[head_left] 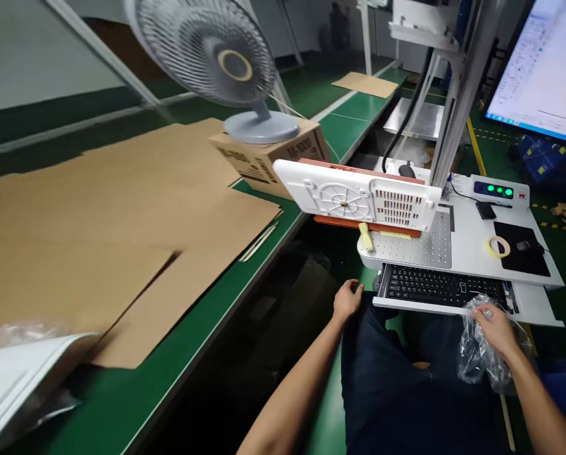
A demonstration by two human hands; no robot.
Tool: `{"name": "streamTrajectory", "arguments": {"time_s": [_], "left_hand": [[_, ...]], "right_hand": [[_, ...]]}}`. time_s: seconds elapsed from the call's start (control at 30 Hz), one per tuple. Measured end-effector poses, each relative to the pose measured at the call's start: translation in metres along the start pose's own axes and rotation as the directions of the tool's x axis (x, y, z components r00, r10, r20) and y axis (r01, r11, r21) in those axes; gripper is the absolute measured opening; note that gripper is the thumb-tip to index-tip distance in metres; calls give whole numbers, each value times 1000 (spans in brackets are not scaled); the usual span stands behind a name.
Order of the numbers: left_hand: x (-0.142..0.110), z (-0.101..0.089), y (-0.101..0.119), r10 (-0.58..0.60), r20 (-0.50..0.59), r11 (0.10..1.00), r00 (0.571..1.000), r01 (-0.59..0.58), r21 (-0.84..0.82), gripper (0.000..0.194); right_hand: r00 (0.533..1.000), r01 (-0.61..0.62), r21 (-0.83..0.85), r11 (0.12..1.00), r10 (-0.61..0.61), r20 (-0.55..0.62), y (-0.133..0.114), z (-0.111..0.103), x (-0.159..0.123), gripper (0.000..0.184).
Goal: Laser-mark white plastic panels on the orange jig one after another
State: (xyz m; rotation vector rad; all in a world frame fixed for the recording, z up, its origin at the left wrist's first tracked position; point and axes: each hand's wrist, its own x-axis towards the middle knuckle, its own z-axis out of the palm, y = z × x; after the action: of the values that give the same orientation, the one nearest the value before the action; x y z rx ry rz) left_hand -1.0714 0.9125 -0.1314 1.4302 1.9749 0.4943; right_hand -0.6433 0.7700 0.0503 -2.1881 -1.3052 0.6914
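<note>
My right hand [494, 327] is closed on a crumpled clear plastic bag [477, 354] just below the front edge of the keyboard tray. My left hand [347, 300] rests on my knee, fingers curled over the dark trouser leg, holding nothing I can see. Ahead of it a white plastic panel [359, 194] with a round grille and a slotted vent lies on an orange fixture [359, 224] on the perforated metal plate [425, 246]. A black keyboard [444, 287] sits in the pull-out tray between my hands.
Flattened cardboard sheets [122, 208] cover the green bench at left. A grey desk fan [221, 57] stands on a cardboard box [283, 158]. A tape roll [497, 246], mouse [529, 248], green-lit control box [498, 189] and monitor [543, 69] are at right. A white part in plastic [12, 373] lies bottom left.
</note>
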Motion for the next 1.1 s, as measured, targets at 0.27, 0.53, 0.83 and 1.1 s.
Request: {"name": "streamTrajectory", "arguments": {"time_s": [0.27, 0.53, 0.83, 1.1], "left_hand": [[-17, 26, 15, 77, 168, 952, 983, -122, 281, 43], [-18, 25, 15, 45, 181, 926, 983, -108, 362, 45], [-16, 24, 20, 52, 183, 915, 982, -120, 384, 43], [-10, 27, 17, 62, 128, 940, 990, -102, 326, 42]], "right_hand": [[1000, 5, -74, 997, -6, -15, 25, 34, -15, 36], [981, 189, -77, 979, -193, -37, 6, 43, 43, 33], [986, 164, -193, 968, -156, 55, 16, 52, 57, 37], [985, 104, -190, 976, -127, -115, 1, 40, 33, 33]]}}
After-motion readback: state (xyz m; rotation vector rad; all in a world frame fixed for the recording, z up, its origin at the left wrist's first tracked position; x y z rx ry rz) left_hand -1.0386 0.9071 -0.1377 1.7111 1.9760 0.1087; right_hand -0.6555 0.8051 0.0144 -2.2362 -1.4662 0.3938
